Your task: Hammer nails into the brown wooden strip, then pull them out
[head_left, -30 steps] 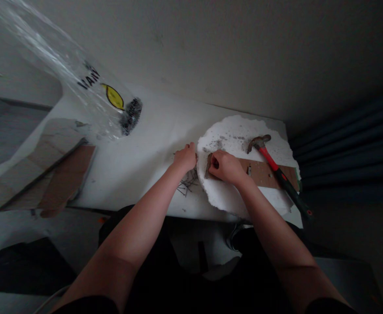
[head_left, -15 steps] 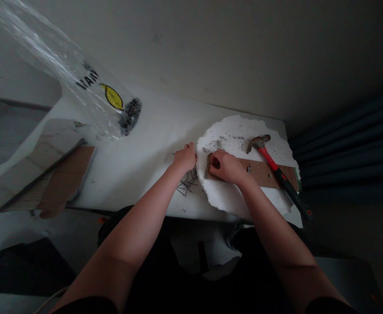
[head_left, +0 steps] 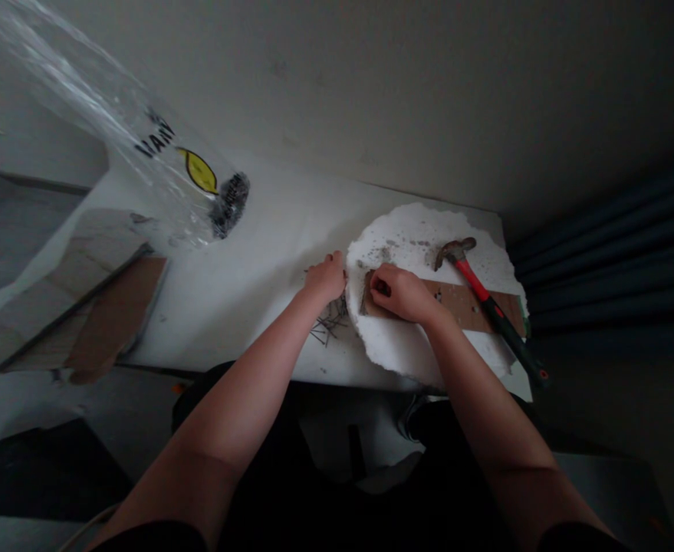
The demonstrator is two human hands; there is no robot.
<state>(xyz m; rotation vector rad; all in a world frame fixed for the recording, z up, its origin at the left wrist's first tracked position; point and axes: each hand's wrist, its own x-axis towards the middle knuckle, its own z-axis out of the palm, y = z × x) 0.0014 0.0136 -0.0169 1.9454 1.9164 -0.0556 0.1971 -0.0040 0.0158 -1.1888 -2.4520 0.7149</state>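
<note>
Brown wooden strip [head_left: 463, 304] on ragged white foam slab [head_left: 422, 230]: right hand [head_left: 402, 294] clenched on its left end. Left hand [head_left: 326, 277] just beside it, fingers curled at the slab's rim over loose thin dark nails [head_left: 330, 323]; whether it grips one cannot be told. Red-and-black-handled hammer [head_left: 489, 307] across the strip, right of the right hand. Clear printed plastic bag [head_left: 158, 169] well left of the left hand

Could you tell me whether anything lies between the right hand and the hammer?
Nothing sizeable. Only a bare stretch of board separates the right hand from the hammer. A few dark specks sit on it, too small to identify.
</note>
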